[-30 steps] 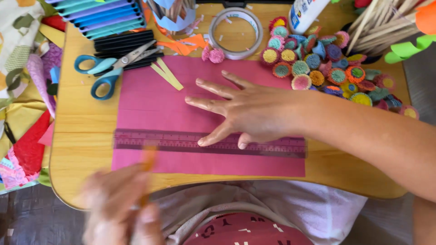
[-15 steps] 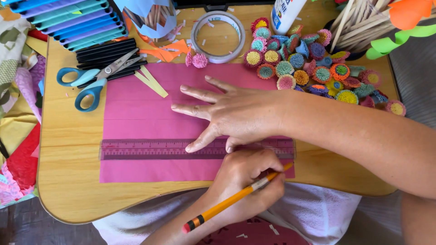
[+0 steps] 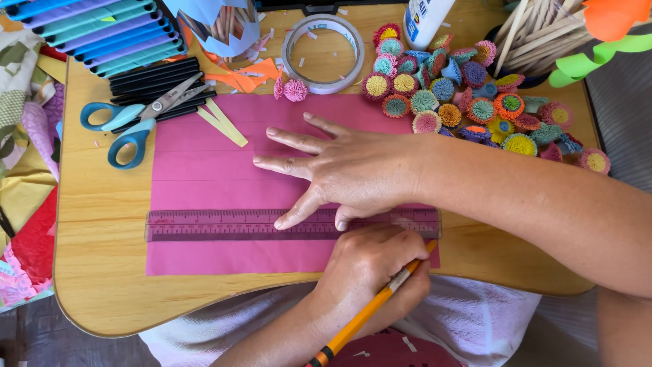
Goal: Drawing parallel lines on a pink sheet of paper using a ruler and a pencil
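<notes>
A pink paper sheet (image 3: 204, 163) lies on a wooden lap table (image 3: 95, 272). Across its lower part rests a clear ruler (image 3: 217, 225). My right hand (image 3: 360, 170) is spread flat on the paper, fingers pointing left, with thumb and palm edge pressing on the ruler. My left hand (image 3: 370, 272) comes up from below, just under the ruler's right half. It grips a yellow pencil (image 3: 367, 316) whose tip sits near the ruler's right end.
Blue-handled scissors (image 3: 129, 122) and black strips (image 3: 156, 75) lie at the left, coloured paper strips (image 3: 102, 34) behind them. A tape roll (image 3: 324, 44), a glue bottle (image 3: 424, 20), several rolled paper flowers (image 3: 475, 102) and a cup of wooden sticks (image 3: 530, 34) fill the back.
My left hand rose from the lower left with the pencil and settled at the ruler's lower edge near its right end. My right hand stayed flat on the paper.
</notes>
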